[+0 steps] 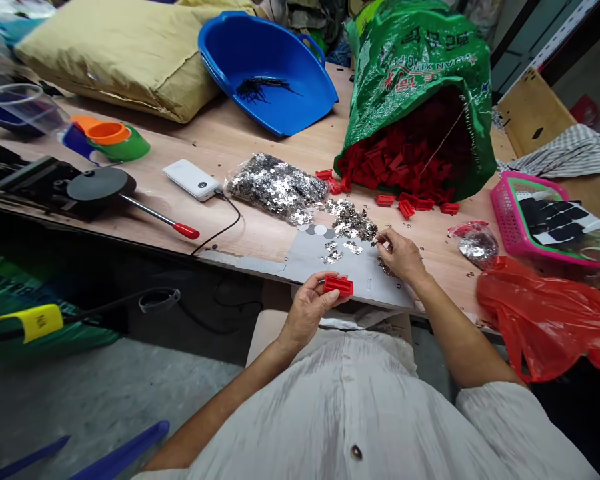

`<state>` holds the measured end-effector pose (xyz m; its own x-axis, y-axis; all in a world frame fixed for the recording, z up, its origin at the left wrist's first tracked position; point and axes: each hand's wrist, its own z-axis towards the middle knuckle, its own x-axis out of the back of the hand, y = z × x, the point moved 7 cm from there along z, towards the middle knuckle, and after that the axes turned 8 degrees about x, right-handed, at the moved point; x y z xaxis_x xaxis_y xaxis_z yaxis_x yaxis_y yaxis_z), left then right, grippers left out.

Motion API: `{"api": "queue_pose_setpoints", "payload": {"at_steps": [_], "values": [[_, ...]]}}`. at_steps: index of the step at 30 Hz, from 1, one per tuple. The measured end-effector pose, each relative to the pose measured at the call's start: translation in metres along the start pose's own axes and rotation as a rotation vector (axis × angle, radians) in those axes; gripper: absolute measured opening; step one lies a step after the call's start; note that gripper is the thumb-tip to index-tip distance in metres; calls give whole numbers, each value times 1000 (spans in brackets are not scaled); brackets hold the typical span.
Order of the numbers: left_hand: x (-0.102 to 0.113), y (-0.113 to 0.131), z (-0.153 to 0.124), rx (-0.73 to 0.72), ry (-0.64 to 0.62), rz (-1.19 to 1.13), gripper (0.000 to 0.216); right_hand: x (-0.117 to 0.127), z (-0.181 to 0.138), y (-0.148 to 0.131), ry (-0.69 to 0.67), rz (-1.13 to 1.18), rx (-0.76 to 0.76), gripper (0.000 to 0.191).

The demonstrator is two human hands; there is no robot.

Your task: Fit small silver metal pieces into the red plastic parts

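Observation:
My left hand (pixel 311 308) is closed round a small red plastic piece (pixel 338 285), held just in front of the table edge. My right hand (pixel 399 255) rests on a grey sheet (pixel 310 257) on the table, its fingertips pinched at a scatter of small silver metal parts (pixel 347 220); what they pinch is too small to name. A clear bag of the same silver parts (pixel 275 185) lies to the left. Behind, a green sack (pixel 420 80) lies on its side and spills several red plastic pieces (pixel 405 160) onto the wooden table (pixel 260 143).
A blue plastic tub (pixel 265 67) and a tan sack (pixel 125 53) sit at the back. A white power bank (pixel 191 179) with a cable, a black press tool with a red-tipped handle (pixel 95 190), a pink basket (pixel 540 220) and a red plastic bag (pixel 545 313) lie around.

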<state>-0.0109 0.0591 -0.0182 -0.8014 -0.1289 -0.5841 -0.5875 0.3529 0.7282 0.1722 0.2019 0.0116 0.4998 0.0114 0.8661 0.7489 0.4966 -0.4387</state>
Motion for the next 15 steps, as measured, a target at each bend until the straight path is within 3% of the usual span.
{"api": "queue_pose_setpoints", "payload": {"at_steps": [4, 7, 11, 15], "values": [[1, 9, -1, -180, 83, 281, 33, 8, -17, -23, -2, 286, 59, 11], [-1, 16, -6, -328, 136, 573, 35, 9, -34, -47, -46, 447, 79, 16], [-7, 26, -16, -512, 195, 863, 35, 12, -52, -74, -27, 451, 153, 14], [-19, 32, -23, -639, 185, 991, 35, 10, -59, -89, 11, 415, 255, 12]]}}
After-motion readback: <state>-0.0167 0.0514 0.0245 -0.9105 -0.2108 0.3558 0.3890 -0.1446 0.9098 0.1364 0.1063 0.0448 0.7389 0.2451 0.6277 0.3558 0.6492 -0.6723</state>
